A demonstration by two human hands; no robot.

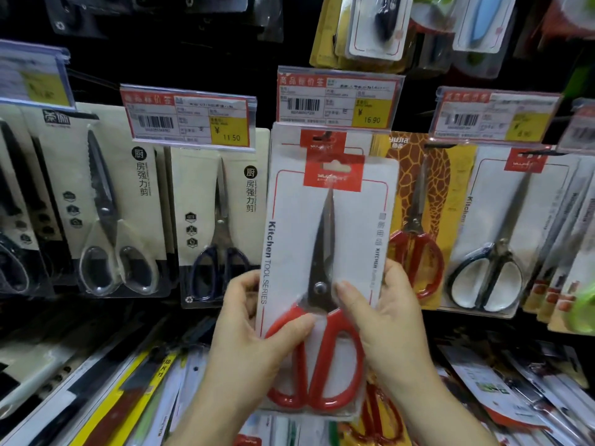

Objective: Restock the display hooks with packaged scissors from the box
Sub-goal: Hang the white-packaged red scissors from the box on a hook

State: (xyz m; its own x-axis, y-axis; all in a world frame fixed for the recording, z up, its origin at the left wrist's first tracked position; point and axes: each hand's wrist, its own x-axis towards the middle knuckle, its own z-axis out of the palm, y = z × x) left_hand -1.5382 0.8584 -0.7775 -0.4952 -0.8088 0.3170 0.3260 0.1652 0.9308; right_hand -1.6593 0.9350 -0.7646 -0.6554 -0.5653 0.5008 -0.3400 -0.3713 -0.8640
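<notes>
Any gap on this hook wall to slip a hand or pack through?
Little. A dark strip shows between the 11.50 tag and the 16.90 tag. Below the tags, packs overlap edge to edge. Both hands, left hand and right hand, hold the red scissors pack before another such pack.

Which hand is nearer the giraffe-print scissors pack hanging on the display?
Right. The right hand grips the red-handled scissors pack at its right edge, just beside the giraffe-print scissors pack; the left hand holds the opposite edge, farther away.

Two hands; one red-handled scissors pack held; five price tags fully or partly visible.
</notes>
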